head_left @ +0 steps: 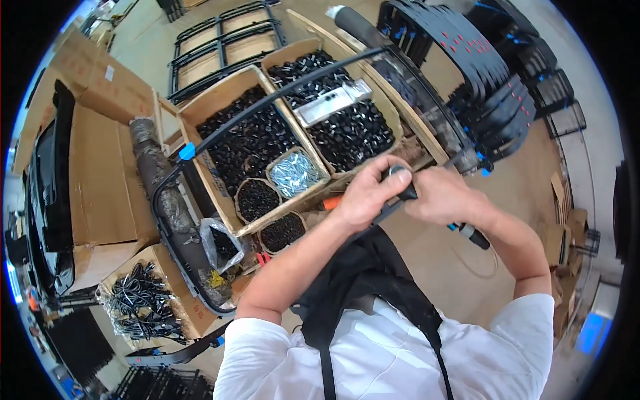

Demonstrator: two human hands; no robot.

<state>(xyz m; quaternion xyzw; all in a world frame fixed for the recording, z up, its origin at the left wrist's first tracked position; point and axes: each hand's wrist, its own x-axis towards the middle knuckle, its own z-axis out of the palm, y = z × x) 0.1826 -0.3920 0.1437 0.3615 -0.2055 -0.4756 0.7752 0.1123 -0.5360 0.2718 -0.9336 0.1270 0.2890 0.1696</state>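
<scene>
My left hand (368, 193) is closed, with its thumb pressed on a small black rounded part (403, 185) beside a dark bar. Right against it, my right hand (441, 195) is curled into a fist, and what lies inside is hidden. Under my right wrist a black tool end with a blue band (472, 235) sticks out, a thin pale hose (493, 267) looping near it. A bent black tube frame (287, 90) with blue tape spans the bins in front of me. An orange piece (331, 202) shows beside my left wrist.
Wooden bins (293, 120) hold black plastic parts, a silver metal piece (333, 103) and a tub of screws (293, 172). Bundled black cables (145, 303) fill a carton at lower left. Tall cardboard (107, 173) stands left; stacked black curved parts (460, 50) stand at far right.
</scene>
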